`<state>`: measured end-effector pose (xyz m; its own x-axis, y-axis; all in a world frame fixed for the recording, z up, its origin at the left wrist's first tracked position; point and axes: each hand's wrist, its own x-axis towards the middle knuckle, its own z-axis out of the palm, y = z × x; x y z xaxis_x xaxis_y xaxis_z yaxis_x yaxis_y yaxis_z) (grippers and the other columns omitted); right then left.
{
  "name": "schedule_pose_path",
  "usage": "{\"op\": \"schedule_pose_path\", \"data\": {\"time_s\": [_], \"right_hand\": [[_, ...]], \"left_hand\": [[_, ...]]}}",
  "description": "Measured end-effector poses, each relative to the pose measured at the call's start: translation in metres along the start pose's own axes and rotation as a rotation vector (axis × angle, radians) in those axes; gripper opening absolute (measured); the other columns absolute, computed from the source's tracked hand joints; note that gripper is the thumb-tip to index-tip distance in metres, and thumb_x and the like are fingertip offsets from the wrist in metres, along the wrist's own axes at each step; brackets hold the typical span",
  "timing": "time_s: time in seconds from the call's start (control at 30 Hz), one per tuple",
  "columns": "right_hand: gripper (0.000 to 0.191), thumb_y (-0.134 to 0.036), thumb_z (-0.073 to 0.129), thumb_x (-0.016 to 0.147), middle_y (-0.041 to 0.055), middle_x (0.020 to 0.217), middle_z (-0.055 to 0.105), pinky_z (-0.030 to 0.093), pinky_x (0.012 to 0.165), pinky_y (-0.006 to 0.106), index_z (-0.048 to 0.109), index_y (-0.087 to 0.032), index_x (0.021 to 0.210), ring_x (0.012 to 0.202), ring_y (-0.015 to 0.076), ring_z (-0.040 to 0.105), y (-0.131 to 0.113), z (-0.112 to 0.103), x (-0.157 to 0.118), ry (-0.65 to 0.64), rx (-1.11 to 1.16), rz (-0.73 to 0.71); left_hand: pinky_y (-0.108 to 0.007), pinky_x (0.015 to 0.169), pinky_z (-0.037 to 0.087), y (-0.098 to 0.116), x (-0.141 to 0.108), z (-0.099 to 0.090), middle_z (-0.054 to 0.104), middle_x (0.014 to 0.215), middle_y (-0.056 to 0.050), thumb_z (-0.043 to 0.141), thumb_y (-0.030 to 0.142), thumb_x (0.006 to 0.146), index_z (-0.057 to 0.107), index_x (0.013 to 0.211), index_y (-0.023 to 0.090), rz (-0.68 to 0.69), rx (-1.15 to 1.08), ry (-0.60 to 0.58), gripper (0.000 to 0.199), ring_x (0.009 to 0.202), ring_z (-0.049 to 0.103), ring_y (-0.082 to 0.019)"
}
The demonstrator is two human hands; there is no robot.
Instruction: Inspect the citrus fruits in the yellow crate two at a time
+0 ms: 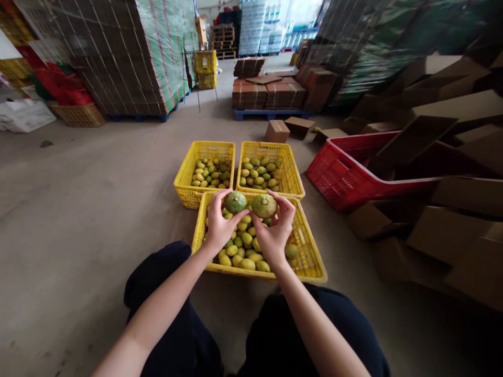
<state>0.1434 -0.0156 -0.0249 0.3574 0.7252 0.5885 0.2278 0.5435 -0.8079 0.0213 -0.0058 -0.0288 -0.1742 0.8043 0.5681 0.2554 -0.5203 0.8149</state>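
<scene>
A: Both hands are up over the near yellow crate [312, 251], and what a firm pair of grips! The left hand [222, 222] has a dark green fruit [236, 202] pinched between thumb and fingers, above that crate's far half.

B: And the right hand [278, 225] matches it! Thumb and curled fingers clasp a yellower fruit [264, 206], just beside the green one, over the same crate.

A: Are those thumbs touching?

B: Very close, but I can't tell from here. Look below them: a heap of green and yellow fruits [247, 239] lies inside the near crate.

A: Just beyond that crate, two more in yellow: a far-left crate [184, 180] and a far-right crate [294, 170], side by side, each with fruit in it!

B: Out to the right of the near crate, a big red crate [332, 170] sits at an angle, cardboard boxes [451, 214] piled around it.

A: And on the near crate's closest side, dark-trousered legs [161, 272], one to its left, one to its right!
</scene>
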Motion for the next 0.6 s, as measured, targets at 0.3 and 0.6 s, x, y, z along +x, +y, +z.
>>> {"op": "schedule_pose_path", "data": {"time_s": [0.3,0.6], "right_hand": [[0.054,-0.013,0.069,0.07,0.0072,0.121,0.054,0.047,0.096,0.04,0.046,-0.025,0.117,0.118,0.0233,0.053,0.0018,0.0008,-0.0006,0.006,0.021,-0.028],[0.053,-0.016,0.069,0.071,0.0076,0.121,0.054,0.048,0.095,0.04,0.045,-0.026,0.117,0.117,0.0231,0.054,0.0019,0.0011,-0.0014,-0.002,-0.029,-0.029]], "left_hand": [[-0.039,0.093,0.048,-0.0021,-0.0004,0.0004,0.055,0.119,-0.009,0.074,0.034,0.073,0.051,0.117,0.024,0.045,0.026,0.003,0.051,0.114,0.053,-0.023],[-0.038,0.092,0.048,-0.0035,-0.0012,0.0015,0.056,0.119,-0.009,0.075,0.034,0.072,0.051,0.117,0.024,0.006,0.003,0.014,0.052,0.113,0.054,-0.023]]}}
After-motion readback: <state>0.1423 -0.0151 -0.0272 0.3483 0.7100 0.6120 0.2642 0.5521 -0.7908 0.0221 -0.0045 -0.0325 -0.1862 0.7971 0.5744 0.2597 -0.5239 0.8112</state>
